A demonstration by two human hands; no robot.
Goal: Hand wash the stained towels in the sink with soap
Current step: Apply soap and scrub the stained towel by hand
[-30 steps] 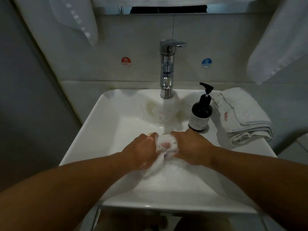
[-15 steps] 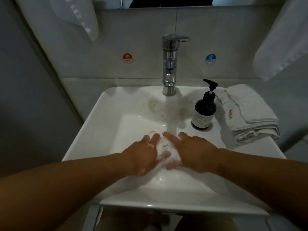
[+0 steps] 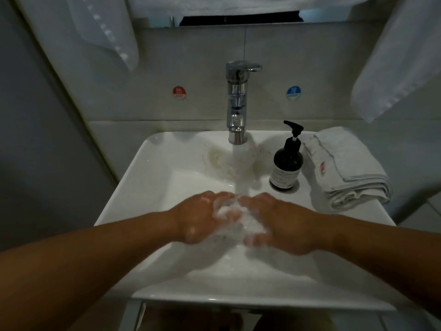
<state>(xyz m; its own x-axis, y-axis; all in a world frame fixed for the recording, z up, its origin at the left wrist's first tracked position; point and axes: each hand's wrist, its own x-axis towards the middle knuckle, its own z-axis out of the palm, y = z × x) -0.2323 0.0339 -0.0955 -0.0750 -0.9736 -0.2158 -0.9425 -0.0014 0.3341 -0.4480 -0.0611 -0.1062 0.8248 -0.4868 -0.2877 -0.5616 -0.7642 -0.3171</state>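
Observation:
A small white towel [image 3: 248, 223], wet and foamy, lies between my hands low in the white sink [image 3: 143, 177]; blur makes cloth and foam hard to tell apart. My left hand [image 3: 200, 218] presses it from the left, fingers fairly straight. My right hand [image 3: 284, 225] lies palm down on it from the right, fingers spread. Water runs from the chrome faucet [image 3: 236, 103] onto the towel and my fingertips. A dark pump bottle of soap [image 3: 286, 168] stands on the sink's right ledge.
A folded white towel [image 3: 346, 168] with a red stain lies on the ledge right of the bottle. White towels hang at upper left [image 3: 107, 29] and upper right [image 3: 401, 58]. A red hot sticker [image 3: 179, 92] and a blue cold sticker [image 3: 293, 92] flank the faucet.
A second ago both hands gripped the bunched, pink-stained towel. The fingers have since straightened and the hands now rub it flat under the stream, with more foam showing.

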